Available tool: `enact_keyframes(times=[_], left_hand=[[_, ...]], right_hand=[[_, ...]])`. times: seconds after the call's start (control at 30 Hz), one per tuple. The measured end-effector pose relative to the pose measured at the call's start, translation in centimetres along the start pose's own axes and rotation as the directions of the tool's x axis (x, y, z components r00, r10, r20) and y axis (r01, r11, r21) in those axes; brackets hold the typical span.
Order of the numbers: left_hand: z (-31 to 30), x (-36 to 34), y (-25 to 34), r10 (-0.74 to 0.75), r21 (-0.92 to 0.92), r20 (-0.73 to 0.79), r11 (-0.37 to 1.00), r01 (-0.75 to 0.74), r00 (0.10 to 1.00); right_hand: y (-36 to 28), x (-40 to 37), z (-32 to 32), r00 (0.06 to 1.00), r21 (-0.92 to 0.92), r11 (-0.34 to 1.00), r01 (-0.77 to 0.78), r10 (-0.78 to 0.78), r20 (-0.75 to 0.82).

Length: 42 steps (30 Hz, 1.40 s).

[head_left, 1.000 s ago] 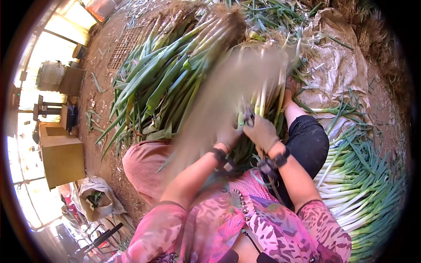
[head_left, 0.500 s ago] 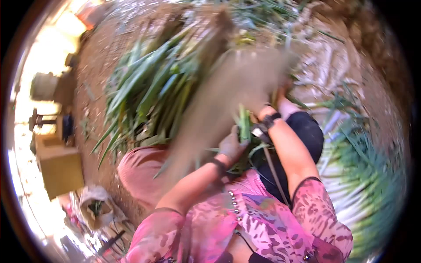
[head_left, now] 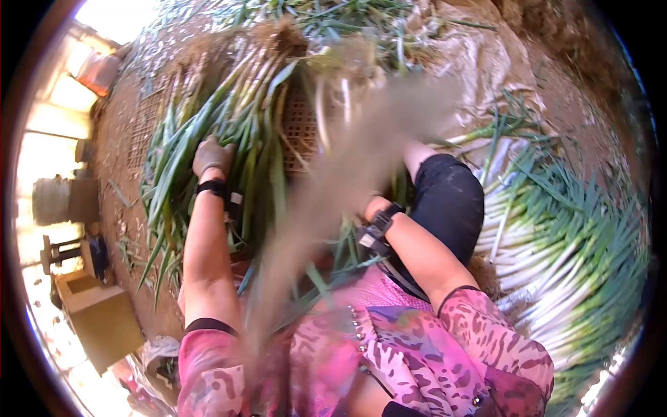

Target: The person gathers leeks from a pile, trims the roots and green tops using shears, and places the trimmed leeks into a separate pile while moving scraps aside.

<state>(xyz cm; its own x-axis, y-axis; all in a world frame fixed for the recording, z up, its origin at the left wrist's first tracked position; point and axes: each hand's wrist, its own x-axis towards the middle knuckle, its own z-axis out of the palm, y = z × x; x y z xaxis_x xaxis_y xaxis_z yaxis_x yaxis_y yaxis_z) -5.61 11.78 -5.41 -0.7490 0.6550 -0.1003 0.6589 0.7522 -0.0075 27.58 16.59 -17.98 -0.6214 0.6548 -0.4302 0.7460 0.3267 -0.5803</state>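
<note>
A heap of untrimmed green onions (head_left: 236, 132), roots still on, lies at the left. My gloved left hand (head_left: 213, 156) reaches into it, the fingers curled around some green leaves. Near the middle, by my knee, is my right hand (head_left: 375, 206); its fingers are hidden behind a blurred brown streak. Loose green leaves (head_left: 323, 278) lie across my lap beneath the right hand. Several pale stalks (head_left: 319, 115) stand out just beyond the streak.
Cleaned green onions (head_left: 556, 271) with white stems lie in a long row at my right. A brown plastic crate (head_left: 299, 128) shows under the heap. A cardboard box (head_left: 104, 320) stands at the left; pale sheeting (head_left: 472, 59) and leaf scraps (head_left: 340, 17) lie farther off.
My left hand has left the green stalks at my lap and moved up and left into the heap. The right hand stays near my knee. The view has shifted slightly.
</note>
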Motion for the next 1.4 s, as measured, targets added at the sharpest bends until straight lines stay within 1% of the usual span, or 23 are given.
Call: enact_keyframes(times=[0.03,0.1,0.17,0.23,0.3,0.4,0.5,0.53,0.57,0.63,0.67,0.77,0.8,0.83,0.9,0.97,1.1,1.13,1.23,1.27,1.3,1.37,1.4], left_hand=[[-0.6,-0.6,0.1,0.042,0.003,-0.010,0.999,-0.042,0.999],[-0.3,-0.8,0.1,0.014,-0.067,0.014,0.998,-0.013,1.000],[-0.7,-3.1,0.7,0.121,-0.182,-0.006,0.976,-0.120,0.993],[-2.7,-6.4,1.9,0.194,-0.410,0.037,0.898,-0.162,0.980],[-5.1,-8.9,2.7,0.274,-0.489,0.091,0.850,-0.196,0.957],[-5.0,-8.4,3.6,0.282,-0.334,0.014,0.906,-0.261,0.959],[-1.2,-4.1,2.5,0.146,-0.058,-0.165,0.986,-0.157,0.976],[0.6,-1.9,1.3,0.080,-0.022,-0.078,0.996,-0.082,0.994],[0.1,-1.4,1.1,-0.024,-0.121,0.041,0.992,0.028,0.999],[-1.2,0.7,-0.5,0.083,-0.275,0.241,0.961,-0.014,0.967],[0.0,2.4,-2.3,0.186,-0.331,0.113,0.933,-0.140,0.976],[-4.8,1.5,-2.3,0.148,-0.492,0.180,0.869,-0.041,0.973],[-5.9,0.7,-2.2,0.159,-0.531,0.110,0.844,-0.077,0.981],[-7.8,-1.2,-1.8,0.239,-0.547,0.052,0.819,-0.173,0.970],[-10.8,-6.3,-0.5,0.233,-0.489,0.064,0.855,-0.173,0.970],[-9.4,-10.4,0.2,0.268,-0.471,0.072,0.858,-0.204,0.961],[-0.9,-14.9,2.9,0.238,-0.559,0.320,0.829,-0.020,0.917],[-1.4,-16.7,4.7,0.302,-0.757,0.251,0.653,-0.008,0.920],[-0.4,-17.4,6.6,0.319,-0.888,0.210,0.457,0.044,0.924],[3.7,-16.3,6.2,0.280,-0.878,0.288,0.458,0.137,0.916],[6.8,-15.4,6.1,0.241,-0.862,0.363,0.454,0.226,0.900],[7.5,-15.3,6.4,0.257,-0.873,0.386,0.412,0.261,0.886],[6.3,-15.8,6.7,0.265,-0.885,0.402,0.359,0.298,0.876]], right_hand=[[-0.2,0.2,-0.4,0.999,0.020,0.999,-0.042,0.042,0.013],[-0.5,0.3,-1.2,0.995,0.085,0.992,-0.096,0.095,0.020],[-1.0,-0.2,-1.4,0.996,0.084,0.994,-0.074,0.079,-0.051],[-1.9,-1.3,-2.7,0.995,0.131,0.987,-0.090,0.096,-0.041],[-1.5,-1.1,-2.5,0.993,0.115,0.987,-0.111,0.114,-0.026],[-2.5,-1.8,-3.5,0.990,0.100,0.985,-0.138,0.140,-0.013],[-3.0,-2.0,-3.7,0.990,0.075,0.987,-0.141,0.142,-0.015],[-3.1,-2.1,-3.9,0.990,0.069,0.988,-0.137,0.139,-0.016],[-3.2,-2.1,-4.1,0.990,0.063,0.989,-0.136,0.138,-0.017],[-3.0,-1.9,-3.8,0.990,0.044,0.989,-0.139,0.139,-0.018],[-3.0,-1.8,-3.7,0.990,0.034,0.989,-0.140,0.141,-0.018],[-2.9,-1.6,-3.5,0.992,0.027,0.992,-0.126,0.127,-0.030],[-2.7,-1.6,-3.4,0.992,0.028,0.992,-0.122,0.123,-0.035],[-2.3,-1.5,-3.3,0.993,0.074,0.991,-0.108,0.111,-0.029],[-1.3,-0.9,-2.8,0.996,0.160,0.984,-0.078,0.082,-0.018],[0.9,0.8,-0.8,0.998,0.334,0.941,-0.061,0.065,-0.002],[-1.4,-1.5,-3.6,0.991,0.693,0.714,-0.099,0.011,0.131],[-1.4,-1.3,-3.3,0.997,0.645,0.762,-0.057,0.007,0.081],[-4.4,-6.1,-6.1,0.998,0.578,0.815,-0.047,0.017,0.056],[-3.3,-6.5,-4.7,0.994,0.478,0.871,0.112,-0.098,-0.053],[-3.4,-7.8,-4.5,0.986,0.422,0.891,0.166,-0.146,-0.080],[-4.2,-10.9,-5.1,0.962,0.306,0.913,0.269,-0.241,-0.124],[-5.0,-12.1,-5.9,0.981,0.249,0.949,0.192,-0.185,-0.053]])
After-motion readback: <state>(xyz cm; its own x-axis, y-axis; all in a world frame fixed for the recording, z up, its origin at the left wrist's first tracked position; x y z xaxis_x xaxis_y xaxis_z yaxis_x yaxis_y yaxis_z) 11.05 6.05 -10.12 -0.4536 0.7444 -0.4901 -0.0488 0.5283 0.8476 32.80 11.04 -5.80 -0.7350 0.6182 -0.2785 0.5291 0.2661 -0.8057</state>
